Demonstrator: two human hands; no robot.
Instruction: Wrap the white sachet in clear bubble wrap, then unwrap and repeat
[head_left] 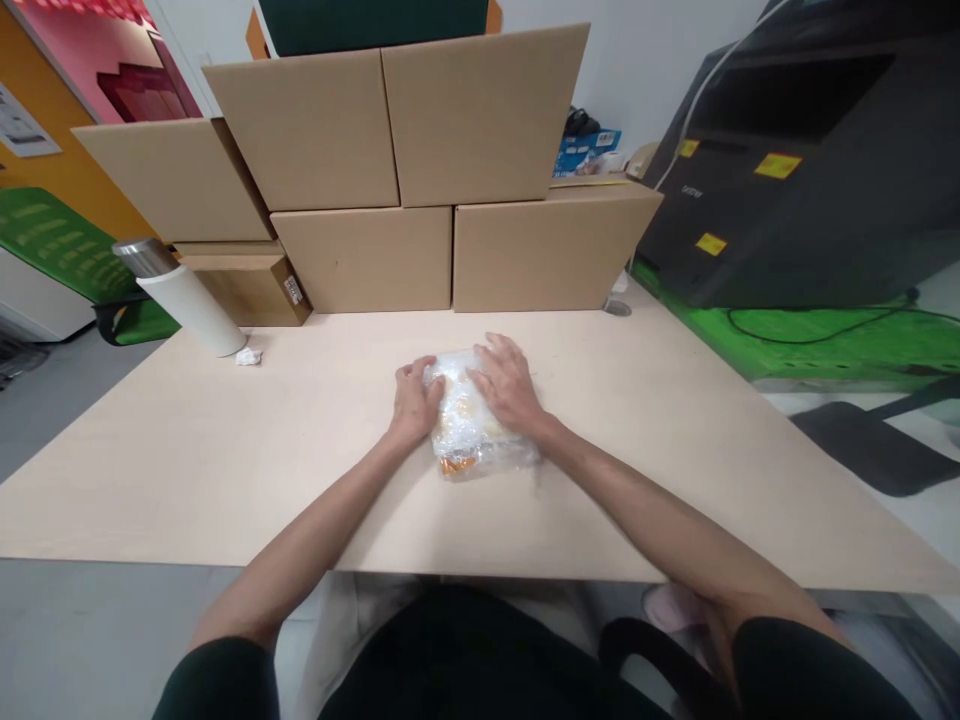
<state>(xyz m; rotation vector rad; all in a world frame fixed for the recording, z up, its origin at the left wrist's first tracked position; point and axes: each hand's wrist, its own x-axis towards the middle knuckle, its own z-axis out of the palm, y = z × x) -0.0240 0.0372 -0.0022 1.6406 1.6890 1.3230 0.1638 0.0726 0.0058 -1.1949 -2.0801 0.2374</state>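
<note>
A small package in clear, crinkled plastic wrap [461,425] lies flat on the pale wooden table. White shows through most of it, and an orange patch is visible at its near left corner. My left hand [416,403] holds the package's left edge, fingers bent at the side and thumb over the top. Across the upper right part rests my right hand [508,385], palm down with fingers spread. Loose, see-through wrap sticks out at the near right side. What exactly is inside the wrap I cannot make out.
Cardboard boxes [360,260] form a wall along the table's [225,480] back edge. A white bottle with a metal cap [195,305] stands at the back left, beside a crumpled white scrap [248,356]. To the right, a large black machine [795,180] sits on a green surface.
</note>
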